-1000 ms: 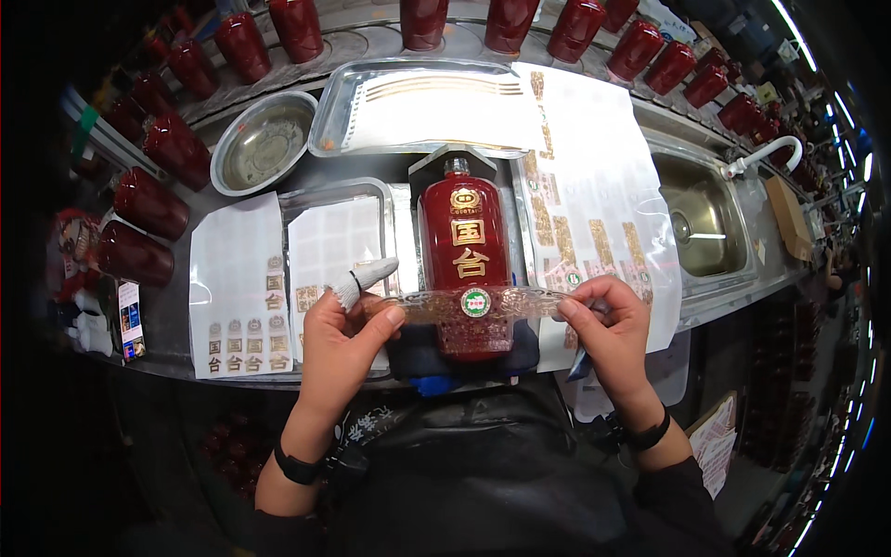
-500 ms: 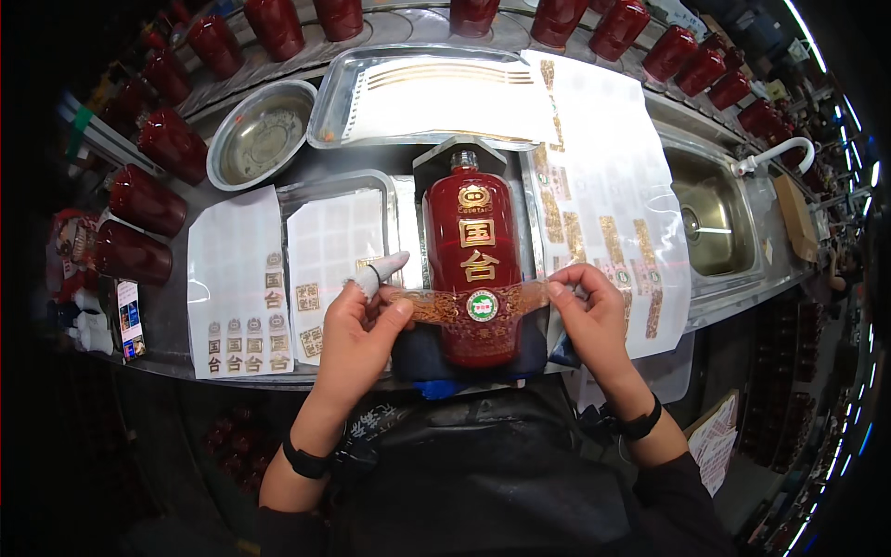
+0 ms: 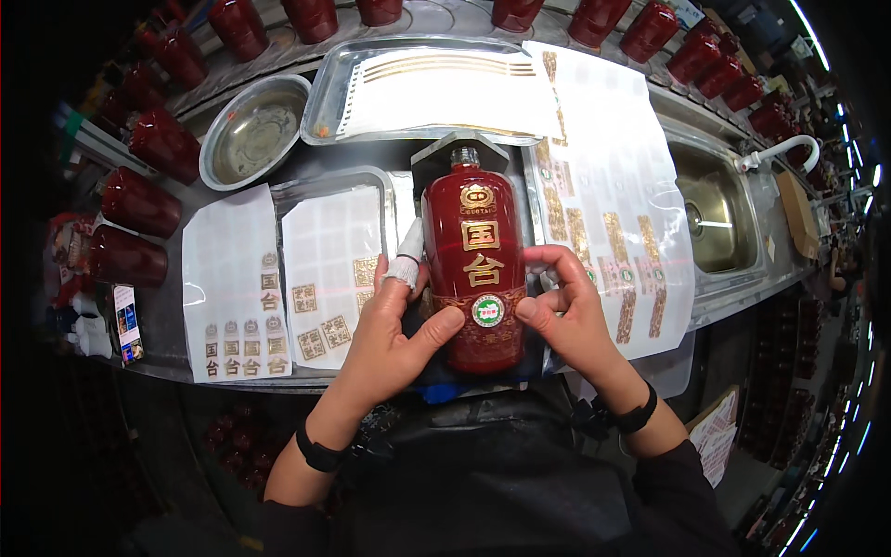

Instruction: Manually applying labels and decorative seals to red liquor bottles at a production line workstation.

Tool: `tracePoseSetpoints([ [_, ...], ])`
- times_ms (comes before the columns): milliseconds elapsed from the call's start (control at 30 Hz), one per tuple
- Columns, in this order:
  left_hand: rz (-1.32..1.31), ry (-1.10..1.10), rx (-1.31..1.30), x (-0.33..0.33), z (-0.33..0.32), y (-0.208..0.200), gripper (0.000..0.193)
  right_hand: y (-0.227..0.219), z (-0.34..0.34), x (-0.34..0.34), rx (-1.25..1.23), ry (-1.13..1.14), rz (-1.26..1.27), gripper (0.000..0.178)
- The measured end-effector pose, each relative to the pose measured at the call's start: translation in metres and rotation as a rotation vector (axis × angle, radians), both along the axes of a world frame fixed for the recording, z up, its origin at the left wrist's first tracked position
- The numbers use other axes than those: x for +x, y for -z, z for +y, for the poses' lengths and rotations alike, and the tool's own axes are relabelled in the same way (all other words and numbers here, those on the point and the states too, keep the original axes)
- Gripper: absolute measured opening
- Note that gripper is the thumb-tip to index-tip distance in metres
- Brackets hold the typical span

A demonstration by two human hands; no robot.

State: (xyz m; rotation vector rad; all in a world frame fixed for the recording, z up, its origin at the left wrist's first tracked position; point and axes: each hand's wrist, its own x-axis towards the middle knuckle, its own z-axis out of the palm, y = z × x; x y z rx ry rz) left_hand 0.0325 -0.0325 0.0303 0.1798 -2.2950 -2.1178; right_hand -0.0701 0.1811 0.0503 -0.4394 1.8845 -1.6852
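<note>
A dark red glass bottle [image 3: 444, 241] with gold markings and a bare clear neck lies face up in front of me, its neck pointing away. Across its lower body a gold patterned strip label [image 3: 487, 312] with a round green-and-white emblem lies against the glass. My left hand [image 3: 394, 339] holds the bottle's left side, thumb pressed on the strip's left part; a white finger cover is on its index finger. On the other side my right hand [image 3: 571, 320] grips the bottle, thumb by the emblem and fingers along the edge. The strip's ends are hidden by my hands.
Gold decal sheets [image 3: 232, 306] lie at left, with another sheet [image 3: 325, 241] on a tray. A metal bowl [image 3: 252, 130] and a paper-filled tray [image 3: 320, 102] stand beyond. More strip sheets [image 3: 631, 186] lie at right beside a sink [image 3: 715, 204]. Red bottles [image 3: 311, 19] line the back.
The strip, stretched between my hands across the bottle before, now lies against its surface. Both hands have moved inward and round the bottle's sides. Bottles along the back have shifted.
</note>
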Motion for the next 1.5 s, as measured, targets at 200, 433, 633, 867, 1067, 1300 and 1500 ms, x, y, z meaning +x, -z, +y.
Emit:
tracePoseSetpoints([
  [200, 0.020, -0.125, -0.015, 0.000, 0.005, 0.001, 0.082, 0.006, 0.002, -0.006, -0.038, -0.030, -0.074, 0.057],
  [433, 0.044, -0.131, 0.159, -0.003, 0.005, 0.005, 0.084, 0.006, 0.001, -0.008, -0.055, -0.030, -0.116, 0.059],
  [633, 0.032, -0.099, 0.150, -0.004, 0.003, 0.003, 0.087, 0.004, 0.001, -0.008, -0.080, -0.016, -0.136, 0.057],
  [867, 0.052, -0.077, 0.180, -0.007, 0.003, 0.002, 0.088, 0.002, -0.001, -0.008, -0.034, -0.006, -0.108, 0.057],
  [1067, 0.053, -0.081, 0.200, -0.007, 0.004, -0.002, 0.090, 0.002, 0.004, -0.010, -0.019, -0.047, -0.144, 0.056],
  [1300, 0.047, -0.128, 0.200, -0.012, 0.012, -0.007, 0.090, -0.001, -0.001, -0.011, -0.099, -0.022, -0.156, 0.051],
  [1500, 0.056, -0.138, 0.236, -0.014, 0.015, -0.008, 0.087, -0.003, 0.002, -0.013, -0.087, -0.041, -0.178, 0.053],
])
